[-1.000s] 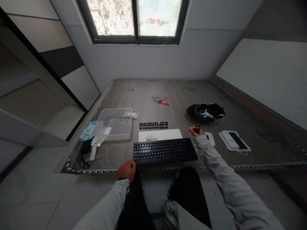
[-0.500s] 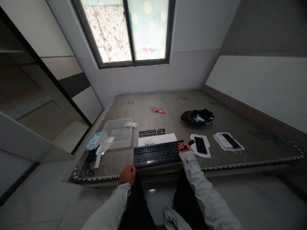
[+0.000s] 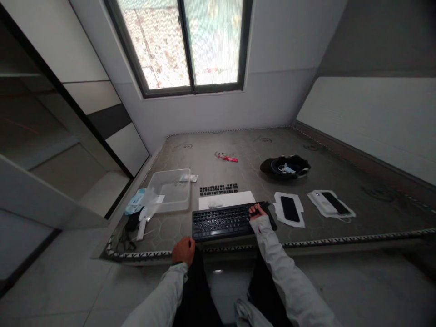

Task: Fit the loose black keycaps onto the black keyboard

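A black keyboard (image 3: pixel 221 221) lies near the front edge of the mattress, its upper rows and number pad facing me. My right hand (image 3: pixel 257 212) is closed around a slim black tool (image 3: pixel 265 205) above the number pad; its dark end sticks out to the right, and I cannot make out its exact kind. Curled into a fist, my left hand (image 3: pixel 184 250) rests by the keyboard's front left corner, with no object showing in it. Behind the keyboard is a white sheet (image 3: pixel 238 199) with a small pale wad (image 3: pixel 215 204) on it. Loose black keycaps (image 3: pixel 218 189) stand in rows beyond.
A clear plastic bin (image 3: pixel 172 206) sits at left, beside a blue packet (image 3: pixel 135 202), a white handled item (image 3: pixel 141 228) and dark cables (image 3: pixel 127 240). On the right are a black phone (image 3: pixel 290 209), a white device (image 3: pixel 325 203) and a dark cap (image 3: pixel 286 167). Red keychain (image 3: pixel 228 158) further back.
My right hand has moved slightly left over the number pad with the black tool. The whole view has shifted a little; my left hand stays by the keyboard corner.
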A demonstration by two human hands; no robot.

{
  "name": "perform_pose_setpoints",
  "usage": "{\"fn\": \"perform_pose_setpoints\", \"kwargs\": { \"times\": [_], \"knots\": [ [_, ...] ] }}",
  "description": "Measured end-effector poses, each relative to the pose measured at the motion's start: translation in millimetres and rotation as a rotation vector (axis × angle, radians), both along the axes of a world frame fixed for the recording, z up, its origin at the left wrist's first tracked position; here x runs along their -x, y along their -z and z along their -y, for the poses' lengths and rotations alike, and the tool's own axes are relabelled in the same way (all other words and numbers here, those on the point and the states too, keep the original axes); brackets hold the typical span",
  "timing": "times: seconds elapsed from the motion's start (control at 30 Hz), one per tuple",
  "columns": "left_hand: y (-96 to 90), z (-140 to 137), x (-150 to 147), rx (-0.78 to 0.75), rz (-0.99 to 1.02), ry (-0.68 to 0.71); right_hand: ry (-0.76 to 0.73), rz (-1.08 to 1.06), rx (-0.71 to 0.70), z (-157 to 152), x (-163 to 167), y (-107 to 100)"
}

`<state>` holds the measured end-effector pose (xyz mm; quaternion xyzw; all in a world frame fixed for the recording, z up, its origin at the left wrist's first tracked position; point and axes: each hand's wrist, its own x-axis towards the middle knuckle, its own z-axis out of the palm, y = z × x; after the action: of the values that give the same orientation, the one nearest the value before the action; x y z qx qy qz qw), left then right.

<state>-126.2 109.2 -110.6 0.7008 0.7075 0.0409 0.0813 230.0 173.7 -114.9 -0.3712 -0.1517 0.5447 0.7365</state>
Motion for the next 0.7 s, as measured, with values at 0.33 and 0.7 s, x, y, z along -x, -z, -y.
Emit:
{"fn": "perform_pose_setpoints", "kwargs": {
  "times": [0.33,0.7],
  "knots": [
    [0.7,-3,-1,0.017,-0.004,0.0,-0.002,0.033,0.029,-9,1,5],
    [0.1,-4,0,0.021,0.009,0.01,0.012,0.077,0.059,-14,10,5]
  ]
}}
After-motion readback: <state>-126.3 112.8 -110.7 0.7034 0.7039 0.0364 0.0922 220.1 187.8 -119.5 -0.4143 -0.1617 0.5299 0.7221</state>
